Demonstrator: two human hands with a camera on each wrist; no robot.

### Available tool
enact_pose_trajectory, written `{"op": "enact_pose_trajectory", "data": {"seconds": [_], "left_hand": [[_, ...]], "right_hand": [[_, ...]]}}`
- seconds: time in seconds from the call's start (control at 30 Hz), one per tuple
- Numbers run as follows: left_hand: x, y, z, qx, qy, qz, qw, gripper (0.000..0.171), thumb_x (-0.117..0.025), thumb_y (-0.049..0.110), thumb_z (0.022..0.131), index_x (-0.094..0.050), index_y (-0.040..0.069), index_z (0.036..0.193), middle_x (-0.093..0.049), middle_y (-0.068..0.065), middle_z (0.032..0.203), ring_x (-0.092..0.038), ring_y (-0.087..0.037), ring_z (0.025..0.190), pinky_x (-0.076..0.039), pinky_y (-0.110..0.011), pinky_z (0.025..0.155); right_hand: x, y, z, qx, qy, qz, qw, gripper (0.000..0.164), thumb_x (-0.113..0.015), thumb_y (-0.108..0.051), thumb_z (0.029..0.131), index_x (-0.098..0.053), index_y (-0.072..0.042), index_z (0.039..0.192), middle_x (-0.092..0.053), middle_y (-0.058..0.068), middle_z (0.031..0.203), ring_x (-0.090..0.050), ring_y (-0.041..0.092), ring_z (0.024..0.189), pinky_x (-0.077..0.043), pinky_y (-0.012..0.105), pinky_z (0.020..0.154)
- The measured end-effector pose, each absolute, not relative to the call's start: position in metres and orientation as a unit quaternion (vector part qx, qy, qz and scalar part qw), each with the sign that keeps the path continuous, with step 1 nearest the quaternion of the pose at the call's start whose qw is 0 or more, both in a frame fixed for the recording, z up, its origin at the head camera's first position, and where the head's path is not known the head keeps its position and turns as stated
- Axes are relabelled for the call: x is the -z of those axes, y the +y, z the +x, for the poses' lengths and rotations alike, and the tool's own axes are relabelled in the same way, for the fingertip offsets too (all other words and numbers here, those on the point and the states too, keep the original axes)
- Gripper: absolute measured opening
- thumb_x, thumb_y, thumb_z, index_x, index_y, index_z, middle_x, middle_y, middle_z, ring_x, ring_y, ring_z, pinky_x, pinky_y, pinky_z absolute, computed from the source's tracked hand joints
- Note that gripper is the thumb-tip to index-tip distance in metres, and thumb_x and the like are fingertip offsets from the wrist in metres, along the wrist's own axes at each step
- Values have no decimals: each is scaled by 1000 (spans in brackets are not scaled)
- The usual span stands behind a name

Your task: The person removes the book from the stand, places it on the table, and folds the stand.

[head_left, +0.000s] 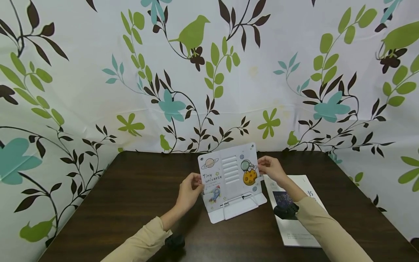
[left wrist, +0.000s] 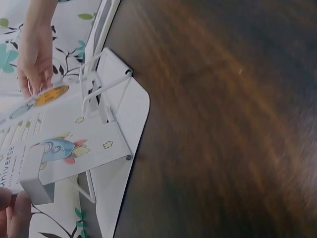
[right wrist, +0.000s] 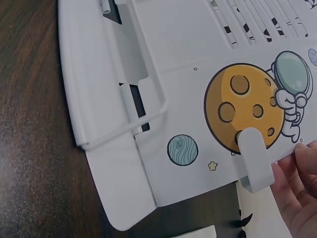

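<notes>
I am watching left grip [head_left: 189, 190] and right grip [head_left: 274, 169] tightly pinching a white, rectangular, cartoon-printed book stand [head_left: 234, 188] near the brown wooden surface's [head_left: 140, 189] far edge; uneven pulling could be causing a slip.

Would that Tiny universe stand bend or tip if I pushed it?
The stand probably won't bend: its panel looks flat between the left hand and right hand. It might tip if pushed high, because it rises above its base.
</notes>
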State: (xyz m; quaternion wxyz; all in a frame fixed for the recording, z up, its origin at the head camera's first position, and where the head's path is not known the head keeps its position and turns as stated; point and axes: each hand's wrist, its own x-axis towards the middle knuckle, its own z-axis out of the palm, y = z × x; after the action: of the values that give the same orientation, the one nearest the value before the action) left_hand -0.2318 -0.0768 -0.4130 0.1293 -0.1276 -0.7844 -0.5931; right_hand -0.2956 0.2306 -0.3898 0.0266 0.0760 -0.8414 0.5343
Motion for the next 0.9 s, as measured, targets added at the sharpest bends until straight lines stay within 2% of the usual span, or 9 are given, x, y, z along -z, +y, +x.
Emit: {"op": "enact_pose_trajectory", "data": {"seconds": [0.2, 0.43, 0.67, 0.9], "left_hand": [[402, -71, -216, 620, -765, -121, 126, 18, -56, -18, 75, -54, -11, 92, -57, -22, 85, -60, -33, 76, -53, -26, 58], [414, -65, -211, 634, -757, -108, 119, 20, -58, -13, 76, -54, -7, 95, -58, -17, 88, -60, -24, 77, -52, -22, 60], [419, -56, -203, 657, -738, -109, 111, 21, -60, -12, 75, -53, -6, 95, -58, -18, 89, -61, -26, 77, -52, -24, 60], [418, -51, -198, 660, -738, -107, 96, 21, -60, -12, 75, -52, -6, 94, -56, -16, 90, -61, -22, 77, -52, -23, 60]], "right_hand": [[390, 229, -300, -541, -838, 67, 16, 20, -51, 2, 89, -52, 11, 106, -57, 16, 90, -57, 17, 76, -52, 28, 68], [390, 223, -308, -546, -837, 39, 11, 22, -50, 0, 90, -53, 9, 110, -56, 12, 91, -55, 16, 78, -51, 27, 70], [389, 218, -313, -535, -844, 37, 23, 20, -49, 1, 90, -54, 9, 107, -56, 14, 92, -55, 18, 80, -52, 30, 73], [386, 214, -321, -519, -853, 47, 32, 19, -51, 1, 89, -56, 9, 106, -58, 16, 94, -55, 19, 81, -52, 35, 76]]}}
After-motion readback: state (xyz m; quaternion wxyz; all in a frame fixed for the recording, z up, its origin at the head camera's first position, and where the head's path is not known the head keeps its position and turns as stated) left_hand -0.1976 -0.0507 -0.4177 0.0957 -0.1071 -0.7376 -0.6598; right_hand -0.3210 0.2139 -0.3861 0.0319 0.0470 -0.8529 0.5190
